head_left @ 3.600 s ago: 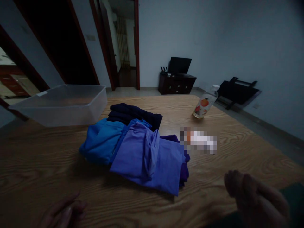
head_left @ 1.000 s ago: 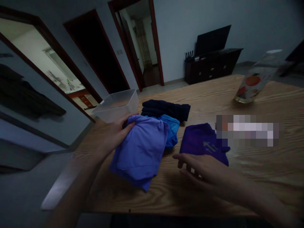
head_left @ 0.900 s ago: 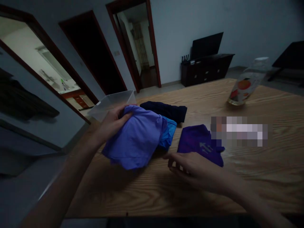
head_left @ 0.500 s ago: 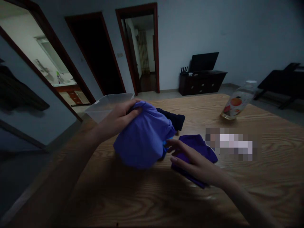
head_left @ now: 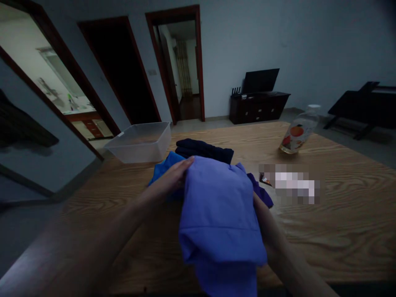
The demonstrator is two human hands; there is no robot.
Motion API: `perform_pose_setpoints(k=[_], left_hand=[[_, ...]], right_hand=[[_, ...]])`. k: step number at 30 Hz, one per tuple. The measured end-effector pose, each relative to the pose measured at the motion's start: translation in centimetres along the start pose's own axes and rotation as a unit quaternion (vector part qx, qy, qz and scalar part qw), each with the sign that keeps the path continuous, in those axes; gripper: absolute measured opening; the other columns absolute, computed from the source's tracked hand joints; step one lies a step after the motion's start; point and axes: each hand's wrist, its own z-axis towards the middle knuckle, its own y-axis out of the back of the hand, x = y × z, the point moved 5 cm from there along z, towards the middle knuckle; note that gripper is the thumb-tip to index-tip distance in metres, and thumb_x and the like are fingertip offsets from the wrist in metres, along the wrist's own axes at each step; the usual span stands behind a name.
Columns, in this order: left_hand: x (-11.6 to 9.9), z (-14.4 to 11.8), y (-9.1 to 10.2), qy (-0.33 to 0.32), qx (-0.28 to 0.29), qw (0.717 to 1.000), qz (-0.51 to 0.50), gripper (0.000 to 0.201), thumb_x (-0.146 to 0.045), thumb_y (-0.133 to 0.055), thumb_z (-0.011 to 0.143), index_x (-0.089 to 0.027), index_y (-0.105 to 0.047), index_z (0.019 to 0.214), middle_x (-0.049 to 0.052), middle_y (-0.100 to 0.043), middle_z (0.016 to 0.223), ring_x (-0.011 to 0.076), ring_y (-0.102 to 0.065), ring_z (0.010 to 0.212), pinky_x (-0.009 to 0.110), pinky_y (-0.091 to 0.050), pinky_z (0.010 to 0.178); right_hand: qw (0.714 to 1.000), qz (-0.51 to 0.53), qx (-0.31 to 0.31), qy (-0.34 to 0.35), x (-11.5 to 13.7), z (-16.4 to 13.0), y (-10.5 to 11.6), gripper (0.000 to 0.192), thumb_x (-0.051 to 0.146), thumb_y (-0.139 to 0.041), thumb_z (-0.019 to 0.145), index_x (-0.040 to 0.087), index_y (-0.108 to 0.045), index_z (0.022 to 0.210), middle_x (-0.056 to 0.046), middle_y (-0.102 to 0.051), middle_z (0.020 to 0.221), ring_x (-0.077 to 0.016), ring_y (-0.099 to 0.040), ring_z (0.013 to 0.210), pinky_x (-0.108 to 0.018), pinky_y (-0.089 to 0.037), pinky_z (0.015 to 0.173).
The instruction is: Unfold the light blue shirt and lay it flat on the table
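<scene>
Lilac cloth (head_left: 219, 210) lifted over near table (head_left: 340, 231) edge, left hand (head_left: 173, 178) pinching its far-left corner, right hand (head_left: 259, 210) hidden beneath so grip unclear; keep both edges level, clear of blue cloth (head_left: 163, 169).

- We are in a home, in a dim living room with plain walls.
- Far left, we see three dark-framed doorways (head_left: 177, 62); the leftmost opens onto a lit kitchen (head_left: 66, 103) with cabinets.
- Against the far wall stands a low dark cabinet (head_left: 258, 106) carrying a television (head_left: 260, 80) and a router.
- Near us, a wood-grain tabletop (head_left: 340, 206) holds folded clothes (head_left: 204, 149), a clear plastic tub (head_left: 140, 142) and a drink bottle (head_left: 295, 134).
</scene>
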Motion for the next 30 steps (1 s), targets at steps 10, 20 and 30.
perform_pose_setpoints(k=[10,20,30], left_hand=[[3.7,-4.5,-2.4,-0.151,0.000,0.972,0.182,0.087,-0.078,-0.045,0.102,-0.037,-0.019,0.175,0.008,-0.022,0.182,0.0361,-0.029,0.165,0.058,-0.026,0.135],[3.9,-5.7,-6.5,-0.229,0.120,0.853,0.454,0.094,-0.020,-0.064,0.103,-0.046,-0.011,0.175,0.003,0.006,0.185,0.0317,-0.016,0.169,0.052,-0.027,0.136],[-6.6,-3.5,-4.1,-0.161,0.083,0.881,0.436,0.043,-0.039,-0.040,0.113,-0.023,-0.076,0.130,0.007,-0.077,0.132,0.0271,-0.071,0.124,0.044,-0.054,0.114]], right_hand=[[0.997,0.062,0.033,-0.001,3.8,-1.4,0.1,0.031,0.054,-0.079,0.092,0.024,-0.080,0.101,-0.003,-0.085,0.096,-0.0312,-0.076,0.120,-0.047,-0.054,0.116],[0.994,-0.065,0.071,-0.048,4.7,-1.2,-1.1,0.036,0.047,-0.084,0.087,0.022,-0.080,0.113,-0.006,-0.083,0.114,-0.0313,-0.076,0.118,-0.043,-0.059,0.106],[0.981,-0.187,0.053,-0.004,2.3,-0.8,2.6,0.066,0.053,-0.091,0.086,0.027,-0.066,0.141,-0.008,-0.077,0.133,-0.0273,-0.075,0.119,-0.041,-0.058,0.106]])
